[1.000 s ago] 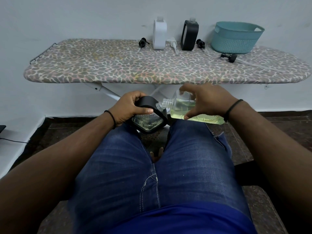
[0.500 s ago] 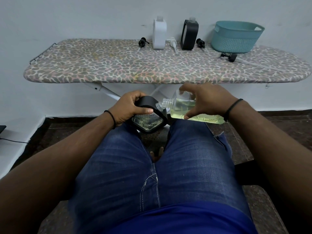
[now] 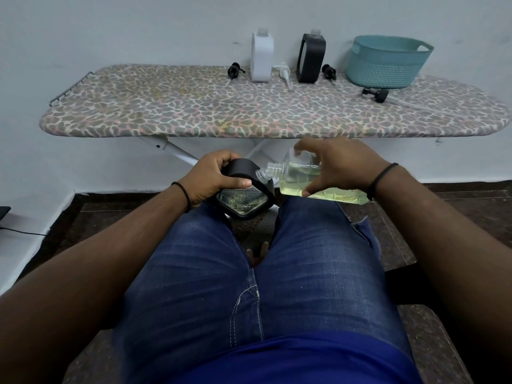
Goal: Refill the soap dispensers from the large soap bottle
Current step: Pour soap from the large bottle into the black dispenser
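Note:
My left hand point(image 3: 212, 177) grips a black-framed soap dispenser point(image 3: 243, 198) over my knees, its clear side facing up. My right hand point(image 3: 338, 167) holds the large clear soap bottle point(image 3: 299, 178), which lies nearly level with pale yellow-green soap inside. The bottle's open threaded neck points left and touches the dispenser's top edge. On the ironing board point(image 3: 194, 112) stand a white dispenser point(image 3: 261, 58) and a second black dispenser point(image 3: 310, 59), both without pumps. Loose pump heads point(image 3: 235, 71) lie beside them.
A teal basket point(image 3: 386, 63) sits at the board's back right, with another black pump point(image 3: 376, 94) in front of it. A white pump point(image 3: 285, 74) lies between the two standing dispensers. The board's white legs point(image 3: 177, 152) run behind my hands. My jeans-clad legs fill the foreground.

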